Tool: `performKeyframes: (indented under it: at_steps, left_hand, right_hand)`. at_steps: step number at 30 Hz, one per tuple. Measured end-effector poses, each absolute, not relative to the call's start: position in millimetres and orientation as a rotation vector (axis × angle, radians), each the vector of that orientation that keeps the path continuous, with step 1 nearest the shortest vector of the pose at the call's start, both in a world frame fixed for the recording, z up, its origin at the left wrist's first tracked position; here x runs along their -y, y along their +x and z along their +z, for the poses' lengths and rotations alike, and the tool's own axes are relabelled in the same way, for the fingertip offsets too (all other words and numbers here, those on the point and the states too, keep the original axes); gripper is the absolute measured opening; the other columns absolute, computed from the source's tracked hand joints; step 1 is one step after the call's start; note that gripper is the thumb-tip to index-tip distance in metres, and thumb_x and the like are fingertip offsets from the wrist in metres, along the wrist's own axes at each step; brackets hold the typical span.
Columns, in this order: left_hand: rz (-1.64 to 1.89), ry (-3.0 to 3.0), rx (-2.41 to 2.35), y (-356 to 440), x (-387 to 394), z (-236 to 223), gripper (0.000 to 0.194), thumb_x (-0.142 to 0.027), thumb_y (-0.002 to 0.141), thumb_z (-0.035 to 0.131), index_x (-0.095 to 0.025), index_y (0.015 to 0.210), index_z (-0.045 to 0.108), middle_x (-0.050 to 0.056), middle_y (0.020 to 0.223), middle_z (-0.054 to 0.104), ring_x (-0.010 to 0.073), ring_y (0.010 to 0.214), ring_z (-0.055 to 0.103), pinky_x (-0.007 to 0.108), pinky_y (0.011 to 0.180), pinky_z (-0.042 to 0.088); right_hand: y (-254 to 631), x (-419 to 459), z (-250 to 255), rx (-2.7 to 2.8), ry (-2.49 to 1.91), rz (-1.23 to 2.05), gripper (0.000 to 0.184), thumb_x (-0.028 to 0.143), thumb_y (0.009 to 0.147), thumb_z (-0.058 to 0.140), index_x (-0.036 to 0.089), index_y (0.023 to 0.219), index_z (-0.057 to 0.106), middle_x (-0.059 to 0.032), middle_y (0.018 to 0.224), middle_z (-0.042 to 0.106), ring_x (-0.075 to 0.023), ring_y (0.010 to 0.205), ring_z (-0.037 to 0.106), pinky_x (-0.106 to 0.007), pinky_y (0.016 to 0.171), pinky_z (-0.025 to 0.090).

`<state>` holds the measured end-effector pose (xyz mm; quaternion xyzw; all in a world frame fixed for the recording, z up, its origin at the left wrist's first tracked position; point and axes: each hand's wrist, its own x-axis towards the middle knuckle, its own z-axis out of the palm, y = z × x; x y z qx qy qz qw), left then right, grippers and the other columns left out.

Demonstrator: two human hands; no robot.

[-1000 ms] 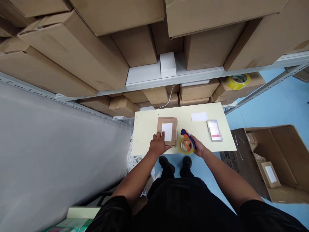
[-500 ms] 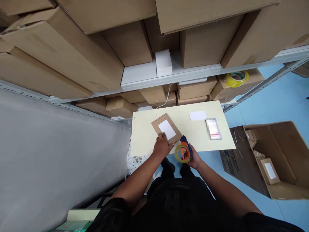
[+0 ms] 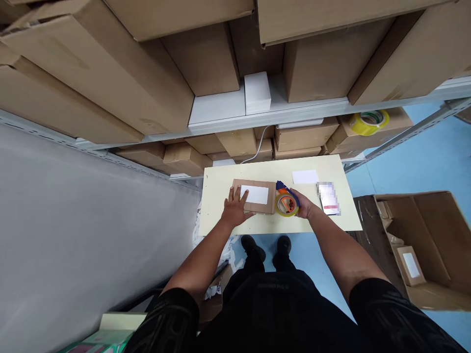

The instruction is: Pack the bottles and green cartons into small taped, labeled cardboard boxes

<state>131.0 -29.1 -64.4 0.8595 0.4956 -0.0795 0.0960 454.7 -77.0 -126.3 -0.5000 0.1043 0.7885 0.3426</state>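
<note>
A small brown cardboard box (image 3: 262, 200) with a white label lies lengthwise on the pale yellow table (image 3: 221, 215). My left hand (image 3: 234, 208) lies flat on the box's left end, fingers spread. My right hand (image 3: 304, 206) grips a tape dispenser (image 3: 286, 201) with a blue and orange frame and a yellow roll, held against the box's right end.
A white card (image 3: 305, 177) and a small printed packet (image 3: 328, 198) lie on the table's right part. Shelves of cardboard boxes (image 3: 147, 73) rise behind, with a yellow tape roll (image 3: 368, 121) on one. An open carton (image 3: 415, 245) stands on the blue floor at right.
The box has been turned from upright through a diagonal to lying sideways. My right hand brought the tape dispenser up from the table's front edge to the box's right end.
</note>
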Motion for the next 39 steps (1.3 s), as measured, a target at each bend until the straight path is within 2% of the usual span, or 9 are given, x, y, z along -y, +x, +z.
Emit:
performKeyframes:
  at_steps: [6, 14, 18, 23, 27, 31, 33, 35, 39]
  left_hand:
    - [-0.180, 2.492, -1.428, 128.4, 31.2, -76.8, 0.105, -0.075, 0.087, 0.063, -0.019, 0.167, 0.026, 0.017, 0.176, 0.011, 0.0458, 0.161, 0.000, 0.056, 0.113, 0.045]
    - [-0.151, 2.314, -1.590, 150.3, 37.5, -72.9, 0.105, -0.074, 0.088, 0.062, -0.018, 0.168, 0.024, 0.017, 0.176, 0.010, 0.0456, 0.161, -0.002, 0.056, 0.118, 0.041]
    - [-0.167, 2.253, -1.666, 164.0, 51.4, -66.2, 0.102, -0.074, 0.091, 0.057, -0.015, 0.168, 0.024, 0.020, 0.175, 0.013, 0.0486, 0.160, 0.000, 0.058, 0.119, 0.038]
    - [-0.204, 2.254, -1.728, 171.4, 75.8, -51.2, 0.094, -0.070, 0.095, 0.051, -0.012, 0.166, 0.028, 0.026, 0.170, 0.023, 0.0519, 0.154, 0.019, 0.057, 0.113, 0.041]
    - [-0.214, 2.343, -1.670, 165.4, 93.4, -41.6, 0.085, -0.061, 0.095, 0.058, -0.012, 0.161, 0.038, 0.025, 0.158, 0.042, 0.0435, 0.136, 0.043, 0.051, 0.104, 0.048]
    - [-0.200, 2.448, -1.478, 146.0, 92.8, -40.3, 0.076, -0.054, 0.094, 0.064, -0.015, 0.156, 0.046, 0.020, 0.141, 0.058, 0.0369, 0.128, 0.051, 0.049, 0.106, 0.047]
    - [-0.175, 2.520, -1.381, 133.5, 84.7, -43.5, 0.074, -0.056, 0.091, 0.068, -0.020, 0.153, 0.051, 0.018, 0.147, 0.055, 0.0378, 0.136, 0.047, 0.052, 0.113, 0.041]
    - [-0.158, 2.590, -1.306, 123.5, 76.2, -49.8, 0.077, -0.060, 0.087, 0.072, -0.025, 0.153, 0.051, 0.016, 0.162, 0.043, 0.0405, 0.150, 0.034, 0.056, 0.120, 0.032]
    - [-0.165, 2.600, -1.283, 118.2, 69.3, -68.6, 0.090, -0.065, 0.090, 0.066, -0.024, 0.163, 0.035, 0.013, 0.174, 0.023, 0.0400, 0.161, 0.011, 0.056, 0.126, 0.023]
  right_hand:
    - [443.5, 100.6, -129.5, -0.328, -1.231, 2.018, 0.051, 0.063, 0.100, 0.054, 0.018, 0.116, 0.069, -0.0117, 0.098, 0.079, -0.0266, 0.089, 0.075, -0.044, 0.085, 0.062]
    - [403.9, 208.2, -131.1, -0.532, -1.072, 1.997, 0.054, 0.065, 0.101, 0.049, 0.018, 0.118, 0.071, -0.0107, 0.104, 0.081, -0.0272, 0.096, 0.077, -0.045, 0.096, 0.059]
    - [378.2, 220.7, -136.0, -0.569, -1.010, 1.887, 0.054, 0.063, 0.102, 0.048, 0.018, 0.122, 0.071, -0.0100, 0.109, 0.081, -0.0272, 0.104, 0.076, -0.045, 0.099, 0.058]
    - [360.7, 186.8, -139.7, -0.573, -0.957, 1.805, 0.053, 0.061, 0.103, 0.046, 0.020, 0.125, 0.070, -0.0078, 0.109, 0.081, -0.0255, 0.105, 0.075, -0.042, 0.096, 0.060]
    - [376.3, 148.2, -138.1, -0.553, -1.043, 1.800, 0.054, 0.064, 0.101, 0.046, 0.021, 0.122, 0.070, -0.0068, 0.101, 0.081, -0.0259, 0.096, 0.076, -0.042, 0.088, 0.062]
    - [408.0, 97.7, -134.1, -0.389, -1.203, 1.913, 0.053, 0.065, 0.100, 0.048, 0.019, 0.117, 0.070, -0.0081, 0.092, 0.080, -0.0247, 0.084, 0.075, -0.041, 0.082, 0.063]
    - [420.5, 74.6, -133.2, -0.308, -1.256, 1.989, 0.051, 0.064, 0.100, 0.050, 0.019, 0.115, 0.069, -0.0086, 0.088, 0.079, -0.0251, 0.081, 0.075, -0.043, 0.081, 0.063]
    - [427.4, 57.8, -133.6, -0.251, -1.312, 2.032, 0.048, 0.062, 0.099, 0.053, 0.019, 0.113, 0.069, -0.0084, 0.085, 0.078, -0.0251, 0.078, 0.074, -0.044, 0.080, 0.063]
    - [426.9, 46.7, -137.1, -0.196, -1.373, 2.058, 0.046, 0.063, 0.099, 0.053, 0.020, 0.108, 0.068, -0.0083, 0.083, 0.077, -0.0241, 0.074, 0.073, -0.044, 0.079, 0.063]
